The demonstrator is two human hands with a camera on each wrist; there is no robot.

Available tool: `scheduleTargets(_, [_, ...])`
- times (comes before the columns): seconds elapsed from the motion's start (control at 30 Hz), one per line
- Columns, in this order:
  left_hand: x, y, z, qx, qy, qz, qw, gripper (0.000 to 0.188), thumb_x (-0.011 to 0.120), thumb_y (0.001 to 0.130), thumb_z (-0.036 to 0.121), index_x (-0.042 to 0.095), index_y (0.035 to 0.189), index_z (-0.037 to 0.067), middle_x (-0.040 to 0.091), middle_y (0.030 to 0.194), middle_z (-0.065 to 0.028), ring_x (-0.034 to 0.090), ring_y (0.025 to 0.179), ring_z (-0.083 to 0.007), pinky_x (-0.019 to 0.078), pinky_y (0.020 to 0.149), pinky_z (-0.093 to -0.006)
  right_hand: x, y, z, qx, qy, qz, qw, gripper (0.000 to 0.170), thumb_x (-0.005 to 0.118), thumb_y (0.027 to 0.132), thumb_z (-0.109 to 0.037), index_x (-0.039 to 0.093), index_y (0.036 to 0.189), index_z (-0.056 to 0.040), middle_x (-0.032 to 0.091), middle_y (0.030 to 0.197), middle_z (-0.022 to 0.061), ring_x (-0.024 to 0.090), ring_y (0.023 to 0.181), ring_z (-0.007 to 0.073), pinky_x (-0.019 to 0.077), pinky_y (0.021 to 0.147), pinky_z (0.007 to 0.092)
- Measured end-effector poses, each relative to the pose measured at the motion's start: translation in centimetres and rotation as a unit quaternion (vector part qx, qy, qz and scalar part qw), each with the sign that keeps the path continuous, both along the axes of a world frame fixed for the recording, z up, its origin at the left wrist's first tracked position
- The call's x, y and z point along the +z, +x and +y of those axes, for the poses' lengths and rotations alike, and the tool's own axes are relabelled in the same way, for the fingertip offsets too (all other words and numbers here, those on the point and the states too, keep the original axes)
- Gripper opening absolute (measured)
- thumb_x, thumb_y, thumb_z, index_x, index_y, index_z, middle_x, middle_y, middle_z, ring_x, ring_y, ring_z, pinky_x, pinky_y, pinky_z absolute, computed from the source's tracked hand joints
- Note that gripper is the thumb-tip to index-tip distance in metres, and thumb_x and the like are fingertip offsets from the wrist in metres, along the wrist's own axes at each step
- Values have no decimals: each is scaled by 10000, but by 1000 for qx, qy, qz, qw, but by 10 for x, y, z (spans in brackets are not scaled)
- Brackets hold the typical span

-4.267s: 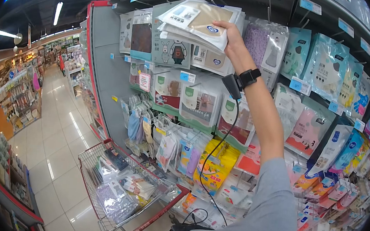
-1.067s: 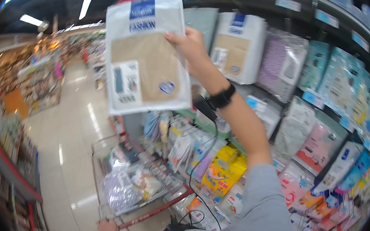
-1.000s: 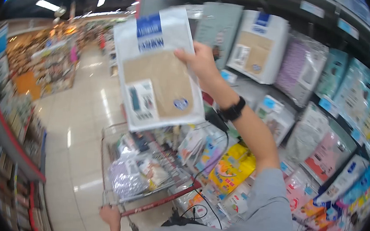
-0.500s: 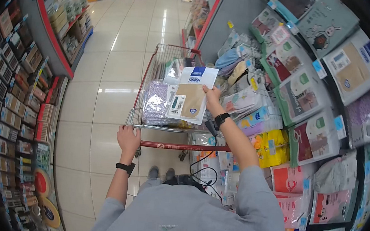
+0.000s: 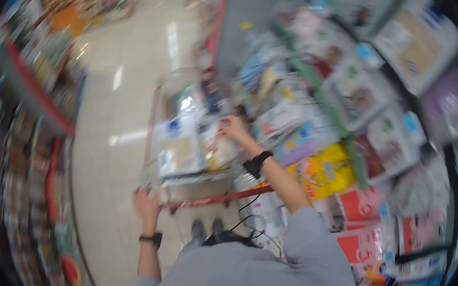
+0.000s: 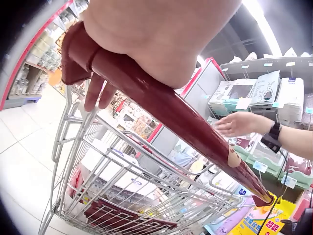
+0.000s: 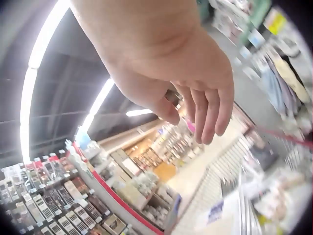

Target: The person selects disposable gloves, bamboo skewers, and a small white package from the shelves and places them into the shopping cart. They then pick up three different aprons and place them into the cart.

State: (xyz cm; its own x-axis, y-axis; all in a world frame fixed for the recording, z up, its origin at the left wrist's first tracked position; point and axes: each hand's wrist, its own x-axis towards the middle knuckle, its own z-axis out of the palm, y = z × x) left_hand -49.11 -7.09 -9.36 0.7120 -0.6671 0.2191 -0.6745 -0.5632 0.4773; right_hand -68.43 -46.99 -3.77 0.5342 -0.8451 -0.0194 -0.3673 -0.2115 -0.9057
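Evidently a shopping cart (image 5: 198,180) entry, with its basket as the dial and twelve at the far end.

Packet (image 5: 181,150), beige and white, one: lay in the basket towards seven o'clock, blurred, clear of both hands.

Right hand (image 5: 233,128): over the basket, three o'clock side; fingers loosely bent, thumb apart from them, nothing between.

Left hand (image 5: 147,204): at seven o'clock, fingers curled over the end of the red handle (image 5: 217,197), which ran across six.

Other goods (image 5: 220,149): in the basket, from four o'clock round to twelve; too blurred to itemise.

Matching packet (image 5: 417,47): on the rack, two o'clock.

Progress, as judged: placing the packet looked complete; what seemed left, at most, was drawing the free hand clear of the basket.
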Motion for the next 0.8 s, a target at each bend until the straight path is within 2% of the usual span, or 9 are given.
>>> scheduleTargets(0.1, [7, -5, -8, 42, 19, 20, 999, 322, 713, 740, 239, 696, 950, -5, 659, 979, -226, 562, 1044, -426, 443, 906, -495, 187, -69, 19, -60, -159, -117, 978, 173, 645, 891, -120, 680, 1003, 8, 705, 796, 53, 644, 722, 94, 501, 658, 260])
scheduleTargets(0.13, [21, -9, -11, 58, 16, 34, 998, 272, 720, 725, 208, 689, 882, -12, 656, 962, -223, 565, 1032, -418, 449, 884, -492, 237, -96, 18, -130, -262, -128, 947, 170, 652, 879, -152, 679, 962, -7, 708, 791, 83, 661, 721, 140, 503, 666, 299])
scheduleTargets(0.27, [33, -12, -12, 37, -40, -10, 998, 244, 703, 720, 198, 663, 795, -31, 634, 872, -250, 583, 904, -429, 469, 792, -503, 429, -198, 54, -330, -530, -194, 757, 144, 662, 869, -188, 672, 882, -45, 659, 745, 97, 636, 682, 218, 481, 638, 345])
scheduleTargets(0.37, [51, -18, -9, 13, 44, -49, 998, 403, 597, 844, 404, 746, 832, 30, 693, 802, -216, 647, 795, -392, 503, 684, -485, 522, -268, 52, -497, -628, -147, 580, 129, 661, 839, -167, 643, 905, -57, 672, 849, 89, 642, 778, 290, 488, 695, 401])
scheduleTargets(0.4, [47, -16, -9, 8, 40, -50, 998, 403, 597, 844, 404, 746, 832, 30, 693, 802, -216, 647, 795, -392, 503, 684, -485, 541, -287, 44, -526, -654, -108, 532, 158, 659, 836, -168, 628, 941, -54, 673, 901, 98, 643, 842, 313, 492, 733, 425])
scheduleTargets(0.53, [47, -15, -10, -4, 50, -57, 997, 431, 580, 855, 420, 742, 829, 22, 695, 795, -213, 648, 773, -399, 503, 675, -492, 556, -326, 8, -606, -592, -8, 532, 282, 669, 833, -181, 573, 1061, -46, 645, 984, 142, 612, 953, 350, 480, 819, 459])
scheduleTargets(0.63, [51, -18, -10, 0, 56, -48, 997, 450, 572, 857, 433, 739, 828, 17, 692, 786, -216, 647, 761, -406, 502, 673, -497, 541, -331, -7, -585, -528, 4, 615, 398, 687, 824, -197, 518, 1142, -29, 621, 990, 181, 591, 998, 365, 476, 850, 470])
scheduleTargets(0.7, [49, -18, -8, 5, 46, -42, 998, 458, 570, 857, 439, 738, 825, 15, 689, 781, -219, 647, 756, -408, 502, 672, -500, 530, -326, -8, -627, -588, 25, 510, 427, 703, 822, -221, 506, 1144, -23, 626, 1012, 200, 603, 981, 375, 483, 840, 469])
scheduleTargets(0.8, [44, -16, -10, 17, 29, -57, 998, 448, 580, 852, 434, 737, 817, 16, 688, 776, -221, 650, 745, -407, 501, 664, -502, 527, -330, -22, -673, -566, -11, 477, 362, 699, 825, -219, 545, 1094, -33, 642, 1003, 185, 623, 963, 363, 492, 821, 465])
